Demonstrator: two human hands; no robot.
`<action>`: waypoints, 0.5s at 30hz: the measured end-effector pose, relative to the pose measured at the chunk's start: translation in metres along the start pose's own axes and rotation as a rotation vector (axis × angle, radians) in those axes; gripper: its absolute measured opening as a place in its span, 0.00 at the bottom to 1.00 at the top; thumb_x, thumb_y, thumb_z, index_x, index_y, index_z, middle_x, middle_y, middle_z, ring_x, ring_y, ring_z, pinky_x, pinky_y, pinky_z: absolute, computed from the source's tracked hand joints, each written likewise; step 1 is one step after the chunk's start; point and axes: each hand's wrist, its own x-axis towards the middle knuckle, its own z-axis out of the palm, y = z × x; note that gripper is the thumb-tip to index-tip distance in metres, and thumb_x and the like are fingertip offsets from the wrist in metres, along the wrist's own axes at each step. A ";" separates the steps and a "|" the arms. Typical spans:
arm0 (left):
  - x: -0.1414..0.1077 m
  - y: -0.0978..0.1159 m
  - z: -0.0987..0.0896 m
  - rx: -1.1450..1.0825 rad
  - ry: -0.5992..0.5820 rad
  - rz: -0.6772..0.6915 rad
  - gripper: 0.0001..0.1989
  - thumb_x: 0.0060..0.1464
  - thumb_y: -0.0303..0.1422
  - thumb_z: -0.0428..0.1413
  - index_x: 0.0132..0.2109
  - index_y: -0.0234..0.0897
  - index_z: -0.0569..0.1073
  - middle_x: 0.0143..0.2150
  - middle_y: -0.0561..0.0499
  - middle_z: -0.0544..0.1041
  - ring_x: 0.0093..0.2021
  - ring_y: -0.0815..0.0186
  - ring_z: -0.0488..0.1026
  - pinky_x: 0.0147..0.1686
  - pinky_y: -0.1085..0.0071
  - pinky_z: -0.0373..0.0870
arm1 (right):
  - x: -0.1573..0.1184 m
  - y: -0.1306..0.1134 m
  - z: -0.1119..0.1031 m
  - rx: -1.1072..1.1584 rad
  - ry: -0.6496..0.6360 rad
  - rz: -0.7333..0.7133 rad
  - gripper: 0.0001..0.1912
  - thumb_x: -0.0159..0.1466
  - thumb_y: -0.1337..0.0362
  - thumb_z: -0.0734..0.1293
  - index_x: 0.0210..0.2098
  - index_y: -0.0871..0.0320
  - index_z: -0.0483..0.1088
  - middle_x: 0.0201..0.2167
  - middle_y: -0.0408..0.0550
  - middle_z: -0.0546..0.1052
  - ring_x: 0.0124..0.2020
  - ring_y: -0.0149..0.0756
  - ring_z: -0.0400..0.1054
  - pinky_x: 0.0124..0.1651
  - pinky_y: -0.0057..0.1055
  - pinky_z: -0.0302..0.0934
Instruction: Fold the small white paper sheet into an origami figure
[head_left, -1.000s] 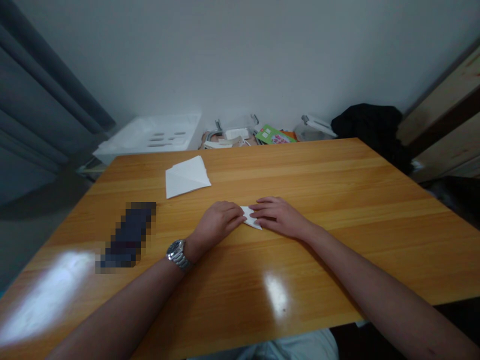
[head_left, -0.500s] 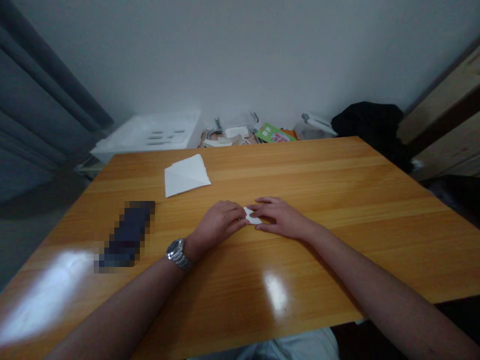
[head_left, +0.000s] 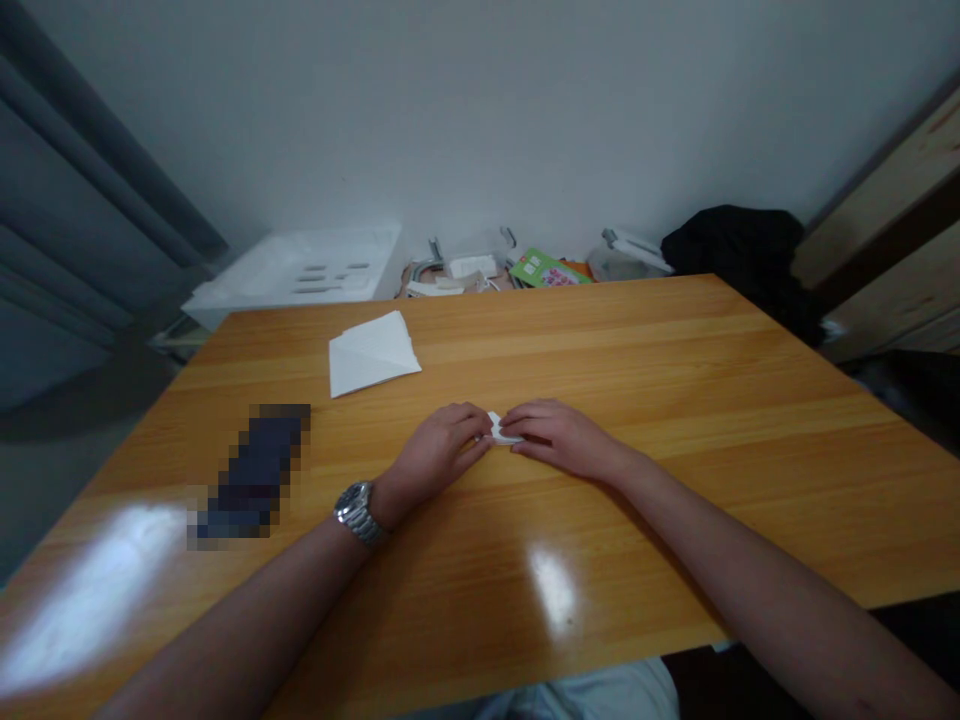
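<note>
A small piece of folded white paper (head_left: 507, 437) lies on the wooden table between my two hands. My left hand (head_left: 444, 442), with a metal watch (head_left: 358, 510) at the wrist, pinches the paper's left end between thumb and curled fingers. From the other side, my right hand (head_left: 561, 437) lays its fingers over the right part of the paper, thumb at the near edge. My fingers cover much of the paper, so its folds are hard to make out. Farther back on the left are larger white paper sheets (head_left: 373, 355).
A dark pixelated object (head_left: 255, 475) lies on the table (head_left: 645, 340) at the left. Beyond the far edge stand a white plastic tray (head_left: 300, 262), a green booklet (head_left: 547, 268), a clear container (head_left: 626, 262) and a black cloth-like heap (head_left: 735, 240).
The fingers of my right hand have drawn closer together on the paper, and the forefinger has come down. Less of the paper shows. My left hand has barely moved.
</note>
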 end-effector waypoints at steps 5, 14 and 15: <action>0.000 0.002 -0.001 -0.012 0.008 -0.070 0.08 0.67 0.36 0.53 0.47 0.39 0.75 0.45 0.47 0.78 0.46 0.60 0.75 0.48 0.62 0.72 | -0.001 -0.002 0.001 -0.011 0.016 0.051 0.11 0.70 0.63 0.66 0.51 0.53 0.75 0.49 0.50 0.81 0.51 0.40 0.74 0.56 0.40 0.67; 0.000 0.000 0.001 0.011 0.039 -0.062 0.11 0.68 0.34 0.53 0.50 0.40 0.78 0.49 0.46 0.78 0.49 0.61 0.75 0.51 0.63 0.74 | 0.000 0.002 0.003 -0.061 0.027 0.042 0.11 0.71 0.64 0.65 0.51 0.54 0.76 0.51 0.50 0.81 0.53 0.41 0.75 0.57 0.41 0.67; 0.000 -0.001 0.001 0.030 0.048 -0.055 0.11 0.67 0.34 0.53 0.50 0.40 0.79 0.50 0.46 0.78 0.49 0.61 0.76 0.51 0.62 0.74 | 0.000 0.002 0.004 -0.062 0.026 0.041 0.12 0.71 0.64 0.65 0.51 0.53 0.76 0.51 0.50 0.81 0.53 0.40 0.75 0.57 0.40 0.67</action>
